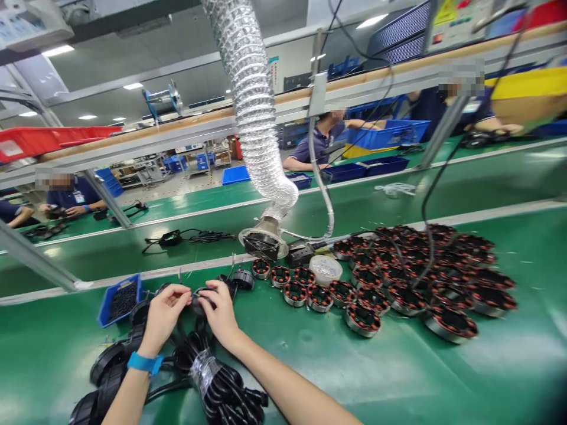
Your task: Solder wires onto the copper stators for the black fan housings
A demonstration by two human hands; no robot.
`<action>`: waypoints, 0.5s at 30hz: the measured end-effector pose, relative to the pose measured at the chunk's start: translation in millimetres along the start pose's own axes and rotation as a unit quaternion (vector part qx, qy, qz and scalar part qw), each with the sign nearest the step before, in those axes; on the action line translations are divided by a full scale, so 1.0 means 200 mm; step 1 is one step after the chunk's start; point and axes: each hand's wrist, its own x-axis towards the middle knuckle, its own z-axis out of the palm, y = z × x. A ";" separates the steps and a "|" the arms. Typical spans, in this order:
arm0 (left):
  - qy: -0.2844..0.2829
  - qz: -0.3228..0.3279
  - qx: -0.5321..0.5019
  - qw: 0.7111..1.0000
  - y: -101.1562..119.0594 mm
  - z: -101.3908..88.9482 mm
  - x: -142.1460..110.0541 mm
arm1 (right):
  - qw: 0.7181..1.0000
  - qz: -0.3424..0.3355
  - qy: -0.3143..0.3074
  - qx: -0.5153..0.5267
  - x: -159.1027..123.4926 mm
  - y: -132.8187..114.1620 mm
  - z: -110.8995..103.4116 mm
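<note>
My left hand (165,313), with a blue band at the wrist, is closed in a pinch; what lies between its fingertips is too small to make out. Close beside it, my right hand (218,314) grips a dark round part (201,300), its fingers curled over the top. Below my hands lies a black cable bundle (228,389) bound with clear wrap. Several black round housings (108,363) line the bench to the left, partly behind my left forearm. Another black round part (243,279) sits just beyond my right hand.
A blue bin (119,300) of small black pieces stands at left. Many copper-wound stator rings (363,320) spread to the right, near a white tub (325,269). A silver extraction duct (252,100) hangs ahead above a soldering-like fixture (301,252). Co-workers (316,141) sit across the line.
</note>
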 end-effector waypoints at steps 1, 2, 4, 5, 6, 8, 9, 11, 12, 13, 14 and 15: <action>0.005 0.002 0.009 1.000 0.00 0.00 0.00 | 1.000 -0.008 -0.008 -0.014 0.00 0.00 0.00; 0.012 0.006 0.018 1.000 0.00 0.00 -0.01 | 0.999 -0.014 -0.017 -0.027 0.00 0.00 0.00; 0.022 0.016 0.037 0.999 -0.04 0.00 0.00 | 0.998 -0.021 -0.027 -0.057 0.01 0.02 0.00; 0.023 0.023 0.053 0.998 -0.06 0.01 0.01 | 0.997 -0.021 -0.032 -0.073 0.01 0.03 0.00; 0.019 0.031 0.074 0.997 -0.09 0.01 0.03 | 0.995 -0.023 -0.036 -0.089 0.02 0.04 0.00; 0.001 0.049 0.120 0.992 -0.14 0.04 0.06 | 0.992 -0.029 -0.046 -0.112 0.04 0.07 0.00; -0.007 0.057 0.139 0.989 -0.16 0.05 0.08 | 0.991 -0.034 -0.049 -0.118 0.04 0.07 -0.01; -0.009 0.068 0.163 0.984 -0.16 0.09 0.09 | 0.991 -0.041 -0.050 -0.118 0.05 0.08 -0.02; -0.007 0.070 0.166 0.984 -0.15 0.11 0.09 | 0.992 -0.041 -0.047 -0.112 0.05 0.07 -0.03; -0.006 0.071 0.160 0.985 -0.13 0.12 0.09 | 0.993 -0.040 -0.043 -0.104 0.05 0.06 -0.03; -0.009 0.068 0.148 0.987 -0.11 0.14 0.08 | 0.994 -0.036 -0.038 -0.094 0.05 0.05 -0.04; -0.015 0.065 0.123 0.990 -0.09 0.15 0.08 | 0.995 -0.034 -0.032 -0.085 0.05 0.04 -0.04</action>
